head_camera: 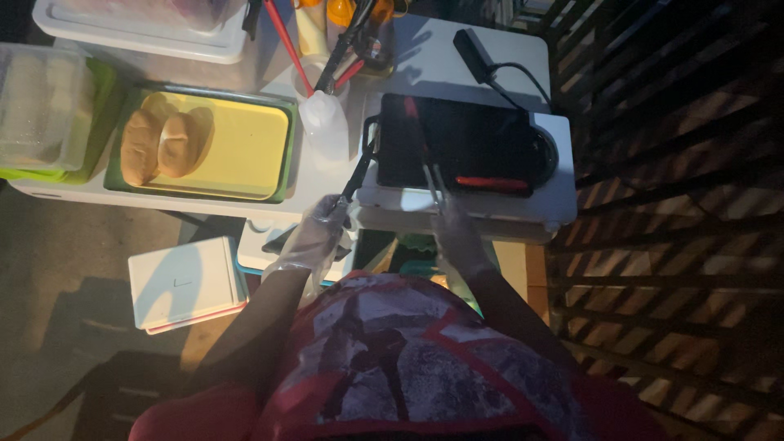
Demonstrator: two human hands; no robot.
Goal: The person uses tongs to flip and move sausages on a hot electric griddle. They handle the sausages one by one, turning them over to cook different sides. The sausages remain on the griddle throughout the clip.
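A clear plastic package point(37, 106) of pale rolls stands at the table's left edge.

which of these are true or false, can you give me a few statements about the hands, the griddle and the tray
1. The left hand wears a clear glove and grips the black handle at the griddle's side. True.
2. The right hand is empty. False: it holds metal tongs over the black griddle plate.
3. The yellow tray holds two bread rolls. True.
4. The squeeze bottle lies on the griddle plate. False: it stands between tray and griddle.
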